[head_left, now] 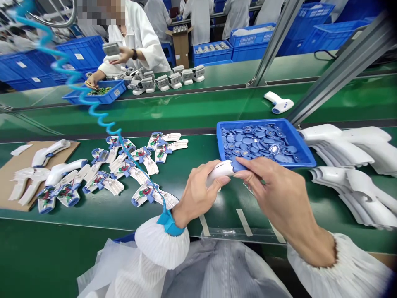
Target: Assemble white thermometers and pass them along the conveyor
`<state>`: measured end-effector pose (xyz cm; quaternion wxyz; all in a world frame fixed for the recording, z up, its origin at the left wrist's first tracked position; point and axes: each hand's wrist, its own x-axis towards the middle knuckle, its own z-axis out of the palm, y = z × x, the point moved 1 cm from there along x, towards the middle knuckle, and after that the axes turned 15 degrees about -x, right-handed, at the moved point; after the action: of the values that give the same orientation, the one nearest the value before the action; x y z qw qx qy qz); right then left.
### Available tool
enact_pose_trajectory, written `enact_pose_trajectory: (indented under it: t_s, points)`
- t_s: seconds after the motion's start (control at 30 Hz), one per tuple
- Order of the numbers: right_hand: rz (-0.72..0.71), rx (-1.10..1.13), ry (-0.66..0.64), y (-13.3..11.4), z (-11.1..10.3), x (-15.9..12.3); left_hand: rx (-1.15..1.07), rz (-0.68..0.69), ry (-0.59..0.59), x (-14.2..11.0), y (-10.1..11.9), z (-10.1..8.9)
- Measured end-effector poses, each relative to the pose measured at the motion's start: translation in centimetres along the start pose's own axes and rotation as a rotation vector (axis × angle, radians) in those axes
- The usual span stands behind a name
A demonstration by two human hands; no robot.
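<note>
My left hand (pixel 197 192) is closed around a white thermometer-gun housing (pixel 220 170) in front of me, and most of its body is hidden by the fingers. Between thumb and fingers of my right hand (pixel 276 188) is a blue plastic cap (pixel 237 166), which meets the housing's right end. I cannot tell whether the cap is seated. Just behind both hands stands a blue bin (pixel 266 164) holding many loose blue caps (pixel 254 142). A teal wrist strap (pixel 170 223) with a coiled cord circles my left wrist.
Open thermometer halves with wiring (pixel 124 169) lie to the left, near a cardboard sheet (pixel 9 178) with white housings. Stacked white shells (pixel 341 145) are at the right. A finished-looking thermometer gun (pixel 279 102) rests on the far strip. Opposite, a co-worker (pixel 139 41) handles grey-white devices. A coiled blue cord (pixel 74 82) hangs at left.
</note>
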<state>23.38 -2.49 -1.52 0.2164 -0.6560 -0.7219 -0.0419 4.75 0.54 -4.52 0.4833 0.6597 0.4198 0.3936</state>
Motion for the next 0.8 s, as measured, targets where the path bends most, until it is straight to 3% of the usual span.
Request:
enact_pose_trajectory:
  t_s: [0.13, 0.23, 0.37, 0.47, 0.63, 0.73, 0.8]
  points:
    - [-0.025, 0.032, -0.036, 0.0, 0.1, 0.3, 0.022, 0.000, -0.092, 0.1, 0.3, -0.3]
    - [-0.073, 0.116, -0.088, -0.5, 0.9, 0.3, 0.066, 0.054, -0.094, 0.2, -0.1, 0.2]
    - [0.059, 0.197, -0.079, -0.6, 2.4, -0.8, 0.300, 0.157, -0.010, 0.1, -0.8, 1.0]
    - [0.163, 0.285, -0.077, 0.2, 2.6, -2.2, 0.351, 0.199, -0.036, -0.3, -1.2, 1.1]
    - [0.069, 0.361, -0.269, 0.1, 2.7, -3.7, 0.323, 0.010, 0.298, 0.4, -3.0, 1.4]
    - [0.035, 0.335, -0.201, -1.2, 3.3, -3.9, 0.366, -0.057, 0.244, 1.4, -3.7, 1.4]
    - [0.139, 0.377, -0.203, -1.8, 3.9, -4.0, 0.344, -0.091, 0.157, 1.4, -3.4, 0.9]
